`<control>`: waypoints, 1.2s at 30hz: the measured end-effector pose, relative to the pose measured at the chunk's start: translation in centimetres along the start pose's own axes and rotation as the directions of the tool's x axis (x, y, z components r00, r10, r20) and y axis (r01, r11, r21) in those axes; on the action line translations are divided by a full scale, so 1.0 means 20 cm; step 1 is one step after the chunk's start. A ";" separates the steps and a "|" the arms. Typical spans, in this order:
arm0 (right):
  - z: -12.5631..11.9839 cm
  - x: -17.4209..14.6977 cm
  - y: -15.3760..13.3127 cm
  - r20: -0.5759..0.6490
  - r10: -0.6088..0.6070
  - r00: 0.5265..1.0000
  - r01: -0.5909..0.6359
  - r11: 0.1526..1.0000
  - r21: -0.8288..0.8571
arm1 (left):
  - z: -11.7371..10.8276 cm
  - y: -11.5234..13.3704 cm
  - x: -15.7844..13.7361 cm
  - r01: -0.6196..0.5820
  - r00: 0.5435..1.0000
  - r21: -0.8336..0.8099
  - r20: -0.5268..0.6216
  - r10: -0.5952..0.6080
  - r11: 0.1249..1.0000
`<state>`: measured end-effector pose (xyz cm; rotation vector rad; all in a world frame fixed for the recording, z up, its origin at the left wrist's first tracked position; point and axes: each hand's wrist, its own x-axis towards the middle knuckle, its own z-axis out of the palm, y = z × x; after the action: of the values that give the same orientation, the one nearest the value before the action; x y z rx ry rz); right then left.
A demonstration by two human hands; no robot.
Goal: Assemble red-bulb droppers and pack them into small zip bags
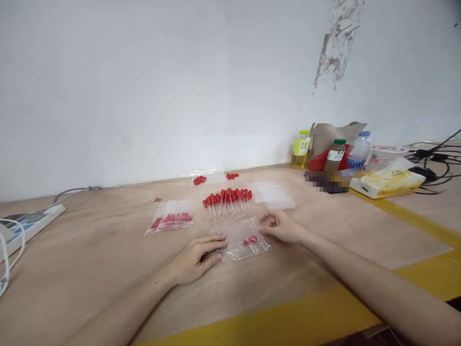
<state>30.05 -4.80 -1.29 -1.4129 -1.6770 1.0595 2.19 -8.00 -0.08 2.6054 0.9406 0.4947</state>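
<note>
A clear plastic zip bag (236,249) lies flat on the table with red rubber bulb pieces (249,240) showing inside. My left hand (201,254) rests at the bag's left edge, its fingers stretched over the plastic and its thumb apart. On the right, my right hand (283,226) has curled fingers pinching at the bag's edge. Just behind is a row of droppers (228,199) with red bulbs and thin clear stems. Filled bags (171,218) with red bulbs inside lie stacked to the left. Flat bags (273,194) are piled behind my right hand.
Two small groups of red bulbs (199,180) lie on plastic near the wall. A power strip (39,228) with cables is at far left. Bottles (300,150), a tissue pack (387,183) and black cables stand at back right. Yellow tape (306,310) runs along the front edge.
</note>
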 end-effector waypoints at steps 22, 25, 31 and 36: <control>0.08 0.66 -0.28 -0.412 -0.037 0.910 -0.017 0.992 -0.128 | 0.00 -0.01 -0.01 0.021 0.999 0.036 0.039 -0.022 0.999; -0.04 0.53 -0.28 -0.427 -0.072 0.902 0.067 0.997 -0.027 | 0.00 -0.01 -0.01 0.020 0.999 0.024 0.031 -0.021 1.000; -0.20 0.16 -0.09 -0.526 -0.005 0.850 0.221 0.911 0.349 | 0.00 -0.01 -0.01 0.011 1.000 0.031 0.015 -0.011 0.999; -0.15 0.06 0.03 -0.472 0.147 0.869 0.165 0.813 0.558 | 0.00 -0.02 0.00 0.021 1.000 0.039 0.022 -0.022 0.999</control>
<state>32.79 -3.12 -0.62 -1.1237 -0.8675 0.9785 1.94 -7.80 -0.23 2.6267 0.9785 0.4451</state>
